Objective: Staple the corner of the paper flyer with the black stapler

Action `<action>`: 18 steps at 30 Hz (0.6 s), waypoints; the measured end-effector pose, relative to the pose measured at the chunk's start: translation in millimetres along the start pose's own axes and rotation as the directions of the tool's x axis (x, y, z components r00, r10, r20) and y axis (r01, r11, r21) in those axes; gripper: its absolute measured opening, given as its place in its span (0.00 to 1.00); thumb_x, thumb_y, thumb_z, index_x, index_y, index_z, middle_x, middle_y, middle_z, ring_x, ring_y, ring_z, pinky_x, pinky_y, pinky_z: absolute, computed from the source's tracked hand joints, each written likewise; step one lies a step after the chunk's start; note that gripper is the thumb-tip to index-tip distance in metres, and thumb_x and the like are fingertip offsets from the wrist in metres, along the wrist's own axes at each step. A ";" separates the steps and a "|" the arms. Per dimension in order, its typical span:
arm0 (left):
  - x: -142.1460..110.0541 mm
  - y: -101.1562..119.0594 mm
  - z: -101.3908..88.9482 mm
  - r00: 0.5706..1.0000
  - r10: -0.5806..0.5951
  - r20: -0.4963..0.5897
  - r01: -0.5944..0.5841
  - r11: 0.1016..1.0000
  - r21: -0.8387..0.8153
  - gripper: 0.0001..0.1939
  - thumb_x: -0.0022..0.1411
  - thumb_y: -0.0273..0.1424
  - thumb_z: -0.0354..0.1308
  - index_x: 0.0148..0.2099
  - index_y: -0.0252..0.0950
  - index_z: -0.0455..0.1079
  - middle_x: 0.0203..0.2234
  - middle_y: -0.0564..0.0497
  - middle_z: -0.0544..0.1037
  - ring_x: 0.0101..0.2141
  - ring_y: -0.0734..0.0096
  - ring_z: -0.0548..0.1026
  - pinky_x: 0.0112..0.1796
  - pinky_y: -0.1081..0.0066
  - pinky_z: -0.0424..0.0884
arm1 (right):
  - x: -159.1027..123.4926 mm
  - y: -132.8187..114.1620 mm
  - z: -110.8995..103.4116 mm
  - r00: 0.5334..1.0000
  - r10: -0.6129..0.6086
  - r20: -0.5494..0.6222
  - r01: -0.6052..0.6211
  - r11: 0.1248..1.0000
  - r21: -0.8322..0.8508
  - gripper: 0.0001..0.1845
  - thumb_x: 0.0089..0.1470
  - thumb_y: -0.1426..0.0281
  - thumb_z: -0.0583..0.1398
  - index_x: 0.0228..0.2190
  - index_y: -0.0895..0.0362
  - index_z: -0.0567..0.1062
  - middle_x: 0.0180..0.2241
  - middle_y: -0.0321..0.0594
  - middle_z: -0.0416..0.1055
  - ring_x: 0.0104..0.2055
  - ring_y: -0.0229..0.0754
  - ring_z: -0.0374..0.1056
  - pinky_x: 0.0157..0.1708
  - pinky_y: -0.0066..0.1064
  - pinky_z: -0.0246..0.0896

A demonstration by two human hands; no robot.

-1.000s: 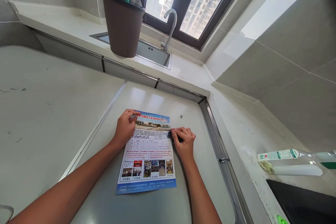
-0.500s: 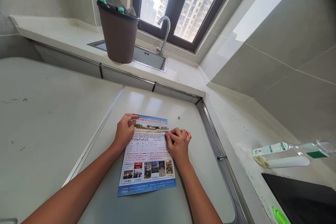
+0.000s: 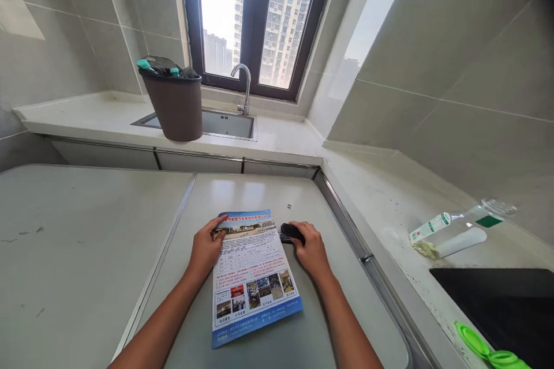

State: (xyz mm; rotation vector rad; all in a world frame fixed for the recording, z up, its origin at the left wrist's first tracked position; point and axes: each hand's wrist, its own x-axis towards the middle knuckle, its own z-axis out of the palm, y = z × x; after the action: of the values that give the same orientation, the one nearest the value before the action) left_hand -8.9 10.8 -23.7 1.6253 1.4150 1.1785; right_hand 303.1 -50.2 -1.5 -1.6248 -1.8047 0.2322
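Note:
A printed flyer (image 3: 255, 277) with blue bands, a table of text and a row of small photos lies on the white table, slightly turned. My left hand (image 3: 206, 242) grips its upper left edge, thumb on top of the paper. In my right hand (image 3: 312, 247) is a black stapler (image 3: 292, 233), held just right of the flyer's upper right edge. The stapler's front end points at the paper; whether the edge sits between its jaws I cannot tell. Small staple strips (image 3: 289, 206) lie on the table beyond the stapler.
A brown bin (image 3: 175, 106) stands at the sink (image 3: 229, 124) below the window, beside a faucet (image 3: 246, 89). On the right counter are a clear bottle (image 3: 459, 230), a black panel (image 3: 497, 305) and a bright green plastic object (image 3: 489, 349). A seam (image 3: 168, 242) divides the table.
My right hand has moved off the flyer's right edge to the right, and the black stapler now shows in it. The flyer has turned slightly. The camera view has tilted up.

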 end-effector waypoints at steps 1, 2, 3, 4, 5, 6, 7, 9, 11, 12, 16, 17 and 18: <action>0.3 0.0 0.0 1.000 0.004 0.010 -0.004 1.000 0.009 0.25 0.61 0.30 0.55 0.59 0.39 0.75 0.58 0.44 0.76 0.59 0.55 0.73 0.61 0.53 0.65 | 0.5 4.7 0.9 0.998 0.023 -0.055 -0.024 1.000 -0.015 0.21 0.56 0.76 0.57 0.50 0.52 0.75 0.46 0.44 0.75 0.50 0.52 0.68 0.50 0.44 0.62; 0.7 0.2 -0.1 1.000 0.010 0.015 -0.010 1.000 0.013 0.24 0.60 0.29 0.55 0.59 0.39 0.75 0.58 0.44 0.76 0.60 0.55 0.72 0.62 0.53 0.65 | 0.8 8.9 1.8 0.992 0.042 -0.121 -0.046 0.998 -0.031 0.20 0.57 0.76 0.57 0.50 0.53 0.75 0.45 0.45 0.75 0.49 0.53 0.68 0.49 0.45 0.63; 1.2 0.3 -0.1 1.000 0.013 0.022 -0.014 1.000 0.014 0.24 0.60 0.29 0.54 0.58 0.40 0.76 0.58 0.45 0.77 0.60 0.55 0.72 0.62 0.53 0.65 | 1.0 12.3 2.5 0.979 0.056 -0.196 -0.066 0.997 -0.048 0.19 0.58 0.74 0.57 0.50 0.55 0.75 0.44 0.47 0.75 0.49 0.54 0.68 0.49 0.46 0.63; 1.7 0.5 -0.1 1.000 0.015 0.026 -0.015 1.000 0.011 0.24 0.60 0.29 0.54 0.58 0.40 0.76 0.58 0.46 0.77 0.59 0.56 0.73 0.62 0.54 0.65 | 1.0 14.1 3.1 0.959 0.063 -0.277 -0.083 0.995 -0.063 0.18 0.59 0.73 0.57 0.50 0.55 0.75 0.44 0.48 0.75 0.48 0.55 0.68 0.49 0.47 0.64; 2.0 0.6 -0.1 0.999 0.015 0.029 -0.015 1.000 0.006 0.24 0.60 0.30 0.54 0.58 0.41 0.76 0.57 0.46 0.77 0.59 0.56 0.73 0.61 0.54 0.66 | 0.6 13.8 3.4 0.933 0.061 -0.354 -0.091 0.993 -0.070 0.17 0.60 0.71 0.57 0.50 0.56 0.74 0.44 0.49 0.74 0.48 0.56 0.67 0.49 0.48 0.64; 2.3 0.7 0.0 0.999 0.014 0.030 -0.014 1.000 0.001 0.24 0.60 0.30 0.54 0.58 0.41 0.76 0.57 0.47 0.77 0.58 0.56 0.74 0.61 0.55 0.67 | -0.1 10.9 3.7 0.910 0.050 -0.412 -0.087 0.994 -0.070 0.17 0.61 0.70 0.56 0.52 0.56 0.74 0.44 0.50 0.74 0.48 0.56 0.67 0.49 0.49 0.64; 2.4 0.8 0.1 0.999 0.013 0.029 -0.013 1.000 -0.004 0.24 0.60 0.30 0.54 0.57 0.41 0.76 0.57 0.47 0.78 0.58 0.56 0.74 0.61 0.55 0.67 | -1.3 5.0 4.0 0.896 0.033 -0.442 -0.068 0.996 -0.063 0.18 0.62 0.68 0.56 0.53 0.55 0.73 0.44 0.50 0.74 0.48 0.56 0.67 0.49 0.48 0.65; 2.2 0.9 0.3 1.000 0.012 0.018 -0.012 1.000 -0.010 0.23 0.59 0.30 0.54 0.56 0.41 0.77 0.56 0.47 0.78 0.58 0.56 0.74 0.61 0.55 0.67 | -4.8 -15.2 6.5 0.916 -0.014 -0.402 0.004 1.000 -0.027 0.18 0.64 0.68 0.56 0.55 0.53 0.72 0.45 0.48 0.74 0.49 0.54 0.68 0.49 0.46 0.66; 1.8 1.1 0.0 1.000 0.012 0.012 -0.011 1.000 -0.018 0.22 0.59 0.31 0.55 0.55 0.42 0.78 0.56 0.47 0.78 0.58 0.55 0.74 0.61 0.54 0.67 | -9.3 -43.7 13.4 0.964 -0.064 -0.259 0.075 0.997 0.034 0.18 0.63 0.70 0.56 0.54 0.52 0.72 0.45 0.46 0.74 0.48 0.52 0.69 0.49 0.43 0.67; 1.7 1.3 -0.4 1.000 0.013 0.009 -0.013 1.000 -0.024 0.22 0.59 0.31 0.55 0.54 0.42 0.78 0.55 0.47 0.79 0.58 0.54 0.74 0.60 0.53 0.67 | -11.7 -59.0 19.0 0.981 -0.080 -0.175 0.094 0.993 0.071 0.18 0.62 0.71 0.57 0.53 0.51 0.73 0.45 0.45 0.74 0.48 0.51 0.69 0.49 0.42 0.67; 2.4 2.1 -3.2 1.000 0.009 0.008 -0.008 0.998 -0.066 0.20 0.60 0.33 0.53 0.52 0.42 0.79 0.53 0.47 0.80 0.56 0.52 0.75 0.59 0.51 0.68 | -19.8 -106.2 48.3 0.996 -0.068 -0.062 0.080 0.976 0.202 0.22 0.54 0.77 0.60 0.50 0.51 0.74 0.45 0.43 0.75 0.48 0.50 0.71 0.48 0.39 0.69; 2.8 2.2 -3.9 1.000 0.007 0.007 -0.006 0.997 -0.077 0.20 0.60 0.33 0.53 0.51 0.41 0.79 0.53 0.47 0.81 0.55 0.52 0.76 0.59 0.52 0.68 | -21.2 -112.2 54.8 0.996 -0.068 -0.053 0.077 0.975 0.208 0.23 0.52 0.77 0.60 0.50 0.51 0.74 0.46 0.43 0.75 0.48 0.51 0.71 0.49 0.39 0.69; 3.2 2.1 -4.5 1.000 0.006 0.005 -0.005 0.996 -0.085 0.20 0.60 0.34 0.53 0.52 0.41 0.79 0.52 0.47 0.81 0.55 0.52 0.76 0.58 0.52 0.69 | -22.2 -115.9 59.9 0.996 -0.073 -0.043 0.080 0.975 0.207 0.24 0.50 0.78 0.60 0.49 0.50 0.75 0.46 0.43 0.75 0.49 0.51 0.71 0.49 0.39 0.69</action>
State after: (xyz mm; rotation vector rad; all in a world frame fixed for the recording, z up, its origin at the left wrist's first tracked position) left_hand -12.3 13.2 -19.5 1.5732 1.3393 1.2201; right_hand 173.9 -75.9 9.9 -1.4026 -1.7498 0.3440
